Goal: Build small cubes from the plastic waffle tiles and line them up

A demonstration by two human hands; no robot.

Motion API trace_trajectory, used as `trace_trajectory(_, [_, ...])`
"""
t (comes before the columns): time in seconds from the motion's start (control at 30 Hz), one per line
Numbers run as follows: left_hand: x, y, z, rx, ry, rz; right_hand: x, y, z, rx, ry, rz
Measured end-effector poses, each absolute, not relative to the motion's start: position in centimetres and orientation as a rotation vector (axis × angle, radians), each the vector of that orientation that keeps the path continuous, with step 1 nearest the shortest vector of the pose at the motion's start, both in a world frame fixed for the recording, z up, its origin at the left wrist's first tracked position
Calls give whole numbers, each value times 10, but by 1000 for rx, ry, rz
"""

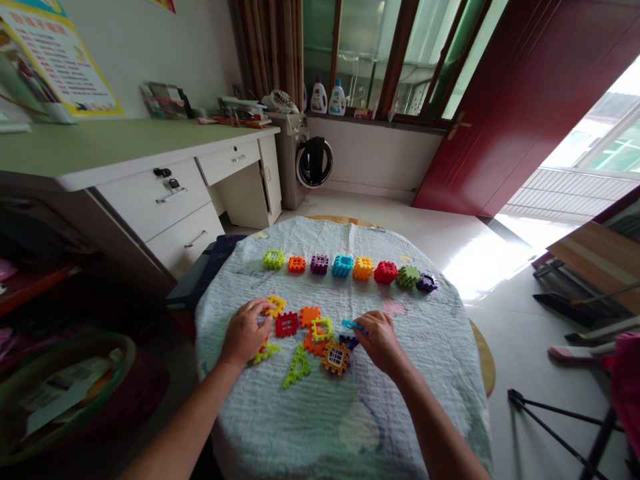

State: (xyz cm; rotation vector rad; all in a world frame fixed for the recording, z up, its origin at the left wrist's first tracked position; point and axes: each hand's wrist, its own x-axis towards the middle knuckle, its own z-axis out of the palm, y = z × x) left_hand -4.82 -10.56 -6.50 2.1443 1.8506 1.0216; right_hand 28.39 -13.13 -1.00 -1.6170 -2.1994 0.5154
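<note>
My right hand point(379, 339) pinches a thin light-blue plastic building piece point(354, 326), seen nearly edge-on, above the right side of a loose pile. The fingertips of my left hand point(246, 333) are closed at the left edge of a yellow notched square piece point(276, 306). Beside that hand lie a red square piece point(287, 325) and a lime-green piece point(267, 353). Between the hands are an orange square point(310, 316), a lime square frame point(323, 329), a yellow-orange lattice square point(335, 357) and a green triangle point(299, 367). A dark purple piece point(349, 341) is partly covered by my right hand.
Several assembled cubes, including a lime one point(273, 259) and a blue one point(343, 265), form a row across the far side of the cloth-covered round table point(415, 400). A desk point(150, 143) stands at left, a washing machine point(293, 160) behind, and a tripod leg point(560, 413) at right.
</note>
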Motion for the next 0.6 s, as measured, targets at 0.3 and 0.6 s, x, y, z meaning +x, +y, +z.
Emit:
trace_trajectory(0.3, [-48,-105,-65,2140,1859,1031,275,-99,-33,-1741,-1912,319])
trace_trajectory(0.6, [-49,-105,-66,2158,1846,1037,329,-122,-36,-1885,-2102,303])
